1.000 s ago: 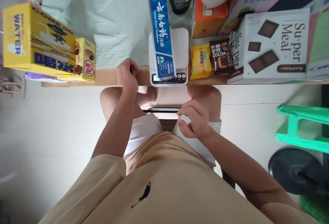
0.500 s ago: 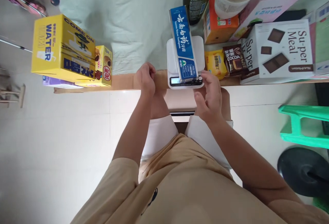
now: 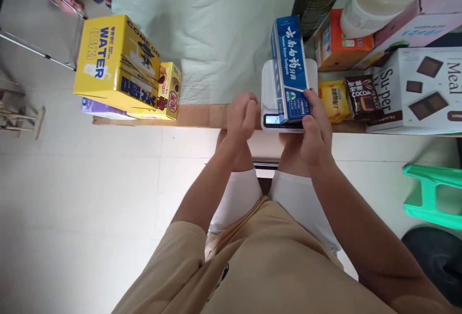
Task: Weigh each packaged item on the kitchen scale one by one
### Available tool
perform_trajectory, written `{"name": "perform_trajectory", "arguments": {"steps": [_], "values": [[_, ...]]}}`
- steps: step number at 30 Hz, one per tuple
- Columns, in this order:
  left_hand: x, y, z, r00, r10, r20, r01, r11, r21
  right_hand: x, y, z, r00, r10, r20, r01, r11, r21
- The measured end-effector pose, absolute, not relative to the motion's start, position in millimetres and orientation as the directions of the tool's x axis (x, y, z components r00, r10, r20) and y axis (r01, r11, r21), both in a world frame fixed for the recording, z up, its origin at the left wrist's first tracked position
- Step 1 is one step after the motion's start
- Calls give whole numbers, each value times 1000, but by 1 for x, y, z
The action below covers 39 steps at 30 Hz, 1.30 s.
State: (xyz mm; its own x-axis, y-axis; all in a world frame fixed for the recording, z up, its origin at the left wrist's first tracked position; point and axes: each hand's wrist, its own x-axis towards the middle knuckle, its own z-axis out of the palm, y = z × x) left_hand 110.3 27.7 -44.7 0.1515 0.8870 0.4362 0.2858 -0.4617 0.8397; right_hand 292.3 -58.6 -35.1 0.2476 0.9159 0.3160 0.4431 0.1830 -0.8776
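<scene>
A blue toothpaste box lies lengthwise on a white digital scale, overhanging its far side and covering part of the lit display. The visible part of the reading looks like a 2. My right hand is at the box's near right corner, thumb and forefinger closed on its edge; the other fingers are partly hidden. To the left of the scale, my left hand is curled into a loose fist over the table's front edge, with nothing seen in it.
Yellow boxes stand at the left. On the right are a yellow snack packet, a brown cocoa packet, a white Su-per Meal box, an orange box, a Dove bottle and a dark bottle. A green stool stands on the floor.
The view has shifted, so the things on the table appear further right. My right hand has moved from beside the scale's front corner onto the toothpaste box. My left hand is closer to the scale.
</scene>
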Motion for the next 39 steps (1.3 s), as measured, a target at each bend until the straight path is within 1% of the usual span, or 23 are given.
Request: {"name": "perform_trajectory", "arguments": {"steps": [2, 3, 6, 8, 11, 13, 15, 17, 19, 23, 27, 29, 32, 33, 34, 35, 37, 39], "values": [[123, 12, -43, 156, 834, 529, 306, -550, 777, 293, -58, -35, 220, 924, 314, 457, 186, -870], [132, 3, -43, 159, 826, 542, 303, -563, 769, 293, -59, -35, 198, 928, 315, 462, 195, -865], [159, -20, -41, 169, 841, 514, 295, -541, 788, 288, -62, -37, 131, 940, 314, 477, 218, -852], [171, -29, -39, 169, 855, 490, 290, -519, 804, 282, -65, -38, 122, 938, 325, 502, 224, -835], [169, -33, -31, 165, 840, 517, 298, -542, 786, 268, -69, -34, 130, 921, 367, 519, 252, -817], [152, -33, -24, 151, 823, 548, 323, -565, 760, 251, -68, -28, 116, 922, 369, 481, 272, -834], [125, -32, -18, 125, 814, 567, 348, -571, 743, 227, -63, -22, 76, 932, 355, 401, 298, -866], [92, -29, -17, 85, 818, 568, 357, -558, 749, 197, -54, -21, 26, 932, 362, 329, 334, -883], [58, -23, -22, 40, 832, 553, 357, -529, 770, 163, -43, -24, -3, 933, 359, 301, 343, -890], [3, -4, -41, -7, 853, 522, 359, -485, 797, 106, -21, -39, -31, 972, 231, 298, 230, -926], [-26, 11, -53, -9, 847, 531, 371, -490, 789, 79, -11, -47, -56, 987, 149, 306, 159, -939], [-32, 11, -54, -42, 806, 591, 411, -525, 745, 76, -10, -47, -88, 988, 125, 312, 146, -939], [-39, -1, -53, -162, 658, 735, 488, -594, 640, 81, -12, -45, -147, 983, 113, 310, 155, -938], [-42, -7, -53, -171, 631, 757, 499, -606, 619, 83, -12, -45, -154, 981, 115, 309, 159, -938], [-46, -13, -52, -145, 643, 752, 499, -609, 616, 86, -12, -44, -155, 981, 120, 310, 163, -936], [-50, -18, -52, -90, 687, 721, 493, -598, 631, 88, -11, -44, -154, 980, 123, 316, 167, -934], [-57, -26, -52, 31, 793, 608, 492, -542, 681, 91, -9, -43, -154, 980, 123, 339, 169, -926], [-63, -29, -54, 78, 847, 527, 501, -490, 714, 92, -6, -44, -166, 979, 119, 366, 173, -915]]}}
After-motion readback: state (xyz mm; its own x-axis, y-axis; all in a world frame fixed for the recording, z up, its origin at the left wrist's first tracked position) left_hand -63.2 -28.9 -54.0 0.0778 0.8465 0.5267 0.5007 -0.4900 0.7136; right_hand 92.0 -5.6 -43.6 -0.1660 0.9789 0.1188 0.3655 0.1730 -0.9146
